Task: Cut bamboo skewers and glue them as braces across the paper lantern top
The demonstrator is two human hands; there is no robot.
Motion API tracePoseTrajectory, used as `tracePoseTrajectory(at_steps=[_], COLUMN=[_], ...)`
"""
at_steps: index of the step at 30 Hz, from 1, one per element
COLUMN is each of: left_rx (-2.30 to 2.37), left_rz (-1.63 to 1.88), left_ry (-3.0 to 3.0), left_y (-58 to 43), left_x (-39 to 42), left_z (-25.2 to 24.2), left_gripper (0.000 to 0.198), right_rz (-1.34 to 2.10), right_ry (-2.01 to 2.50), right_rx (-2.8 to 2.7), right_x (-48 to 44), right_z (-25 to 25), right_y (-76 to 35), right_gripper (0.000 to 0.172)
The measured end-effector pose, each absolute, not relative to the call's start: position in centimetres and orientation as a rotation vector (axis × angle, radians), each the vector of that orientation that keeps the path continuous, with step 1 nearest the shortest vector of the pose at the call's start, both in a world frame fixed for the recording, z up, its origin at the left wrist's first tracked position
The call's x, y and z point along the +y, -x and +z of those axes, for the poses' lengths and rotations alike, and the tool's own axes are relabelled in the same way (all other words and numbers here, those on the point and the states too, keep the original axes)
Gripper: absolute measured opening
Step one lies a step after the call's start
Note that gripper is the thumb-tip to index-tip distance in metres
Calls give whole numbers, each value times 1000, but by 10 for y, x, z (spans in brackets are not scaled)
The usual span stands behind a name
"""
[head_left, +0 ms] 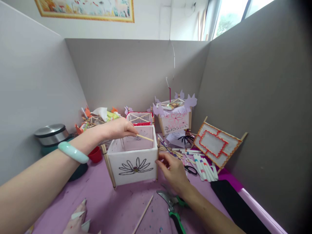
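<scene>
A square paper lantern frame point(133, 159) with a black flower drawn on its front stands on the purple table point(117, 208). My left hand point(120, 128), with a pale green bangle point(73, 152) on the wrist, reaches over the frame's top and pinches a thin wooden stick point(145, 137) laid across the opening. My right hand point(172, 170) grips the frame's front right corner post point(157, 159) with thumb and fingers closed round it.
Green-handled shears point(173, 204) and a loose stick point(143, 214) lie in front. Marker pens point(203, 165), small scissors point(190, 169) and a red-trimmed panel point(215, 143) lie at the right. Finished lanterns point(175, 118) stand behind. A steel-lidded pot point(51, 134) and red cup point(95, 154) sit at the left. Grey partitions enclose the table.
</scene>
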State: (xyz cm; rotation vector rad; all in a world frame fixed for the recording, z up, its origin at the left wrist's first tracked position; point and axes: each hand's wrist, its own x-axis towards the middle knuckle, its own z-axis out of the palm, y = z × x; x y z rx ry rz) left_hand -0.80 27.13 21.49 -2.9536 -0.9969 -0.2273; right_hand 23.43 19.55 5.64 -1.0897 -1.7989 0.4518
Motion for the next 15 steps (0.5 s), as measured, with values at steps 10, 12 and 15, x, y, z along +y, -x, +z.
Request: tracePoseTrajectory(at_steps=[10, 12, 15], left_rx=[-958, -958, -964], left_rz=[-121, -114, -131], left_ry=[2919, 2905, 2875], left_y=[1, 0, -2], left_x=[273, 274, 274], left_z=[210, 209, 208], left_gripper=[20, 20, 18], right_rz=[443, 440, 446], right_ry=[1097, 1094, 1094], right_rx=[-1800, -1799, -1799], right_x=[196, 196, 197], right_z=[58, 58, 57], right_y=[-234, -235, -235], right_gripper=[12, 11, 10])
